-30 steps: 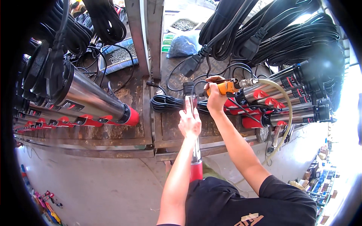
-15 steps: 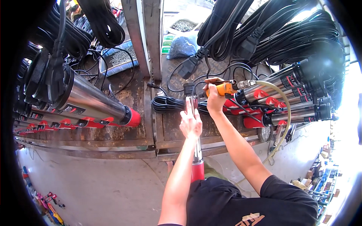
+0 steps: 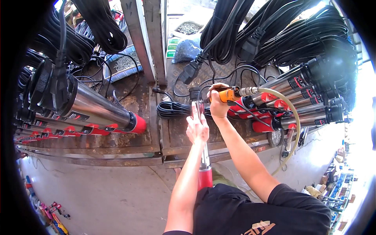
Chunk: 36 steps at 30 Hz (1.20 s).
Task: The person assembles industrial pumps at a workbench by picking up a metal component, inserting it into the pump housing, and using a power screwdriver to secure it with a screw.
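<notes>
A slim steel pump (image 3: pixel 205 157) with a black head (image 3: pixel 194 93) and a red lower end (image 3: pixel 205 179) leans from the bench edge toward my body. My left hand (image 3: pixel 198 129) grips its upper part, index finger stretched along the steel below the head. My right hand (image 3: pixel 217 105) is closed around an orange air screwdriver (image 3: pixel 226 96), which lies sideways with its front toward the pump's head. Whether its tip touches the head is hidden by my fingers. From the tool's metal coupling runs a pale air hose (image 3: pixel 296 117). Behind my hands lies a coiled black cable (image 3: pixel 172 109).
More steel pumps with red ends lie stacked at the left (image 3: pixel 100 107) and right (image 3: pixel 297 84). Black cable bundles (image 3: pixel 309 35) hang or rest above them. A metal post (image 3: pixel 154 43) rises mid-bench. A blue bin of small parts (image 3: pixel 125 64) and a plastic bag (image 3: pixel 187 50) sit behind.
My right hand has shifted slightly left with the air screwdriver, closer to the pump's head. My left hand keeps its hold on the pump. The view has moved a little.
</notes>
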Available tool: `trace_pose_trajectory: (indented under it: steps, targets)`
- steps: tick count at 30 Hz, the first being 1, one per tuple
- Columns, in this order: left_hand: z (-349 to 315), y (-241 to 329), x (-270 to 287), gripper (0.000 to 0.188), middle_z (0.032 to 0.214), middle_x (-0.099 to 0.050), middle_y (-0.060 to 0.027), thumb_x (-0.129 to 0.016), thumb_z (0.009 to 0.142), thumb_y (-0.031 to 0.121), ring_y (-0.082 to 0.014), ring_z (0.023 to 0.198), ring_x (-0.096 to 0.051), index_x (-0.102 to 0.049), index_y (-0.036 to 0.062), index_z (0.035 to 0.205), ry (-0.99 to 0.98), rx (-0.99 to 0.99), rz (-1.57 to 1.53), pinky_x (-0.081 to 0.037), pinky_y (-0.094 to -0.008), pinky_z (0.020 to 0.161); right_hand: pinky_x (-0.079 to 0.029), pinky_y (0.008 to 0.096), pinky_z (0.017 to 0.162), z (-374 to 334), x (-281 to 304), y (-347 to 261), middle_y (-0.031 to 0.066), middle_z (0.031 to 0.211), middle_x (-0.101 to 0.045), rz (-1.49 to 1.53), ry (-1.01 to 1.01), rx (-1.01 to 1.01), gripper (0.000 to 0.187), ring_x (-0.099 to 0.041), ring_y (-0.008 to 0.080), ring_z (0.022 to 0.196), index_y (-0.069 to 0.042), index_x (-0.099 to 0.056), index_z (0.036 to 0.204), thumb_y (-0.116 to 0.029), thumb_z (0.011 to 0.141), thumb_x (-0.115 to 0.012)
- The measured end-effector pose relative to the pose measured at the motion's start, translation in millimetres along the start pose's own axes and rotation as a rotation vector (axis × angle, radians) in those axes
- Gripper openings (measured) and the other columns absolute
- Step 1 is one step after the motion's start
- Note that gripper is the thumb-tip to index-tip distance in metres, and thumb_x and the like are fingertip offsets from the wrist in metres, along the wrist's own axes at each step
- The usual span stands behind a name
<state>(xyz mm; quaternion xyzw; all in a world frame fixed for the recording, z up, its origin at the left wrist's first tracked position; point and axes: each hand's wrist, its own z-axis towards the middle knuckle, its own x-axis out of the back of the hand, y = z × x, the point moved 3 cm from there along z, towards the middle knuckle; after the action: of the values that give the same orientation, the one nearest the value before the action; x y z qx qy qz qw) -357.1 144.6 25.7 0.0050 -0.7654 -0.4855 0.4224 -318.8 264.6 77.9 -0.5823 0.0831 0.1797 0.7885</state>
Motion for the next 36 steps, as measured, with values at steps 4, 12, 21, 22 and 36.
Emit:
trace_pose_trajectory:
  steps: [4,12,21,22,36]
  targets:
    - [1,-1,-2,0.065,0.103,-0.057,-0.0218,-0.047,0.103,0.035,-0.0413,0.083,-0.067,-0.02,0.0283,0.162,0.002,0.002,0.027,-0.055,-0.0516,0.073,-0.051,0.0262,0.063,2,1,3,0.0069,0.085,-0.064,0.006,-0.005,-0.004,0.015,-0.062,0.0149,0.068,-0.003,-0.06,0.099,0.005,0.087,-0.058]
    - [-2,2,-2,0.064,0.109,-0.058,-0.026,-0.046,0.104,0.035,-0.0477,0.087,-0.064,-0.018,0.0291,0.162,-0.012,0.029,0.004,-0.052,-0.055,0.079,-0.051,0.0242,0.06,7,3,5,0.0059,0.078,-0.067,-0.051,0.041,0.026,0.011,-0.063,0.0113,0.065,0.0,-0.063,0.089,0.008,0.082,-0.06]
    - [-1,2,-6,0.067,0.107,-0.057,-0.0229,-0.048,0.103,0.033,-0.0415,0.085,-0.066,-0.017,0.0265,0.162,0.016,0.004,0.065,-0.052,-0.0511,0.078,-0.051,0.0245,0.06,11,5,10,0.0063,0.079,-0.068,-0.005,0.009,-0.023,0.01,-0.063,0.0122,0.064,0.0,-0.064,0.087,0.007,0.08,-0.061]
    - [-1,1,-6,0.067,0.107,-0.057,-0.0229,-0.048,0.103,0.033,-0.0416,0.085,-0.066,-0.017,0.0262,0.162,0.023,0.005,0.059,-0.052,-0.051,0.078,-0.051,0.0244,0.061,11,4,11,0.0061,0.078,-0.068,-0.03,-0.02,-0.021,0.01,-0.063,0.0122,0.064,0.0,-0.064,0.087,0.007,0.08,-0.061]
    - [-2,5,-8,0.066,0.108,-0.057,-0.022,-0.049,0.102,0.034,-0.0396,0.086,-0.067,-0.022,0.0249,0.161,0.001,0.041,0.099,-0.054,-0.0506,0.077,-0.052,0.0249,0.061,11,3,3,0.0072,0.08,-0.069,-0.02,0.083,-0.042,0.013,-0.065,0.013,0.065,0.001,-0.064,0.091,0.007,0.08,-0.06]
